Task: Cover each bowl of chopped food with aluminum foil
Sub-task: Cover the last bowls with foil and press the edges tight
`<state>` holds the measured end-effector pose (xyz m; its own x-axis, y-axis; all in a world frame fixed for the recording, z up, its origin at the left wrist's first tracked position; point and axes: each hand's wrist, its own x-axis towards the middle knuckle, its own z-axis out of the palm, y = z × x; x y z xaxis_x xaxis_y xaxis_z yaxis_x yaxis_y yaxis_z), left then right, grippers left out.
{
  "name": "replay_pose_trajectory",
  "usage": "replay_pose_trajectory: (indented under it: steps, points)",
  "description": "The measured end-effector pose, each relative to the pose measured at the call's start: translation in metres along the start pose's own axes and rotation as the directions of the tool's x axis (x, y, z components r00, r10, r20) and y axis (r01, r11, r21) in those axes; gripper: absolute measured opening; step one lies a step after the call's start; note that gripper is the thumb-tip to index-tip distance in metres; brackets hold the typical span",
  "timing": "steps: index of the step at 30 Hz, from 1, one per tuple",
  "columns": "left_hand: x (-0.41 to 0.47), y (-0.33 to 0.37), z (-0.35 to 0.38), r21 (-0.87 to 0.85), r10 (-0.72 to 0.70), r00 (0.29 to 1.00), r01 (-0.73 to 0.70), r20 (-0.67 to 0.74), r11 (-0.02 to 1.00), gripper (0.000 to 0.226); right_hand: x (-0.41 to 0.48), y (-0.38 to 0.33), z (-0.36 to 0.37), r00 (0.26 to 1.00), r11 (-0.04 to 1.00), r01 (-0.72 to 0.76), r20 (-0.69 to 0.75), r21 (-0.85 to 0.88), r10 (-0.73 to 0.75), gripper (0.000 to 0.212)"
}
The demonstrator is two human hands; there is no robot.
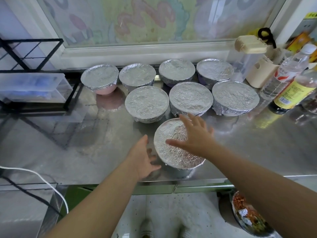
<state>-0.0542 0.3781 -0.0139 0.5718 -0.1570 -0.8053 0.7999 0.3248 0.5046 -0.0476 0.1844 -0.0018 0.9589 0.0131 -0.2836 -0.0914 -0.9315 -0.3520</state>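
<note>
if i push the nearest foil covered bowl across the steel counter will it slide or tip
The nearest bowl would probably slide, not tip: the steel counter looks smooth and glossy. Its top is wider than its base, so a high push might rock it.

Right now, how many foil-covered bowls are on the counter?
8 bowls: four in the back row, three in the middle, one in front beneath the right hand. None appears hidden.

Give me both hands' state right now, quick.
Left hand: open, fingers spread beside the nearest foil-covered bowl.
Right hand: open, spread over that bowl's top.
</note>
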Motion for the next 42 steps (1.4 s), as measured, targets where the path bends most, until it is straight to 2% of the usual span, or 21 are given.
replay_pose_trajectory:
  steps: [2, 4, 6, 7, 9, 11, 15, 19, 21, 24, 27, 29, 34, 37, 42]
  points:
    - [0.002, -0.002, 0.006, 0.003, 0.074, 0.997, -0.074, -0.023, 0.997, 0.053, -0.003, 0.017, -0.001, 0.986, 0.984, -0.096, -0.119, 0.15, 0.115, 0.112]
    - [0.001, -0.003, 0.016, 0.021, 0.094, 0.996, -0.093, -0.015, 0.995, 0.041, -0.005, 0.032, 0.001, 0.949, 0.888, -0.169, -0.171, 0.428, 0.263, 0.094]
    - [-0.004, -0.004, 0.024, 0.035, 0.119, 0.993, -0.118, -0.023, 0.992, 0.036, -0.009, 0.038, 0.007, 0.92, 0.705, -0.209, -0.108, 0.678, 0.377, 0.078]
    - [-0.005, -0.005, 0.027, 0.037, 0.128, 0.991, -0.126, -0.031, 0.991, 0.034, -0.011, 0.038, 0.01, 0.914, 0.615, -0.231, -0.048, 0.754, 0.403, 0.072]
    - [-0.003, -0.008, 0.03, 0.037, 0.132, 0.991, -0.131, -0.025, 0.991, 0.034, -0.014, 0.036, 0.016, 0.908, 0.506, -0.266, 0.038, 0.82, 0.417, 0.068]
    - [-0.003, -0.009, 0.033, 0.037, 0.131, 0.991, -0.131, -0.001, 0.991, 0.038, -0.017, 0.033, 0.017, 0.91, 0.466, -0.263, 0.058, 0.845, 0.41, 0.069]
    - [-0.014, -0.004, 0.038, 0.046, 0.211, 0.977, -0.212, 0.027, 0.976, 0.039, -0.024, 0.027, -0.006, 0.934, 0.463, -0.191, 0.015, 0.866, 0.356, 0.062]
    - [-0.034, 0.022, 0.039, 0.021, 0.369, 0.926, -0.371, 0.078, 0.928, 0.041, -0.024, 0.005, -0.04, 0.956, 0.434, -0.044, -0.088, 0.9, 0.279, 0.078]
    - [-0.042, 0.045, 0.033, 0.011, 0.429, 0.9, -0.431, 0.084, 0.902, 0.042, -0.018, -0.017, -0.054, 0.963, 0.421, 0.03, -0.14, 0.906, 0.232, 0.078]
    - [-0.053, 0.086, 0.015, 0.003, 0.539, 0.84, -0.54, 0.063, 0.842, 0.036, -0.001, -0.059, -0.068, 0.972, 0.436, 0.094, -0.177, 0.895, 0.155, 0.095]
    - [-0.058, 0.129, -0.016, -0.025, 0.596, 0.803, -0.595, 0.025, 0.803, 0.037, 0.033, -0.099, -0.068, 0.987, 0.377, 0.102, -0.141, 0.92, 0.076, 0.105]
    - [-0.059, 0.154, -0.041, -0.029, 0.591, 0.806, -0.591, 0.013, 0.806, 0.035, 0.047, -0.135, -0.069, 0.995, 0.336, 0.064, -0.085, 0.94, 0.049, 0.099]
    - [-0.035, 0.196, -0.106, -0.044, 0.531, 0.847, -0.532, -0.022, 0.846, 0.032, 0.094, -0.202, -0.04, 0.994, 0.245, -0.108, 0.101, 0.964, 0.039, 0.058]
    - [-0.003, 0.21, -0.14, -0.036, 0.407, 0.91, -0.41, -0.076, 0.911, 0.04, 0.117, -0.221, -0.014, 0.981, 0.248, -0.194, 0.179, 0.949, 0.081, 0.041]
    - [0.034, 0.216, -0.163, -0.008, 0.28, 0.959, -0.28, 0.037, 0.96, 0.038, 0.145, -0.231, 0.027, 0.958, 0.296, -0.28, 0.245, 0.913, 0.151, 0.031]
